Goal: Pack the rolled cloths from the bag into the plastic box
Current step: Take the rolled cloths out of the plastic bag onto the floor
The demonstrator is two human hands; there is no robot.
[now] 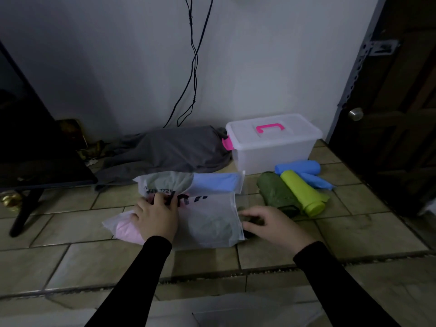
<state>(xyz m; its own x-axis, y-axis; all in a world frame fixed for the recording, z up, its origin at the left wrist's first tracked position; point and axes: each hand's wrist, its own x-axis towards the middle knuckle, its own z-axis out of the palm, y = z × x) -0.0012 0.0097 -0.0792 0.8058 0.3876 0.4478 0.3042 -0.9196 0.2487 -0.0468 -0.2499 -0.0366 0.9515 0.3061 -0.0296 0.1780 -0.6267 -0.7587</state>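
Tiles of the floor point(212, 258) carry a translucent plastic bag point(207, 223); the left hand point(158, 215) presses flat on it, fingers apart. The right hand point(271, 225) grips a dark green rolled cloth point(252, 220) at the bag's mouth. Dark green point(276, 192), lime point(304, 192) and blue rolls point(298, 167) lie beside the closed plastic box point(273, 142).

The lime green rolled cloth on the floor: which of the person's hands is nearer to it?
Right. The right hand is at the bag's open end, just left of the lime green rolled cloth; the left hand presses the bag farther left.
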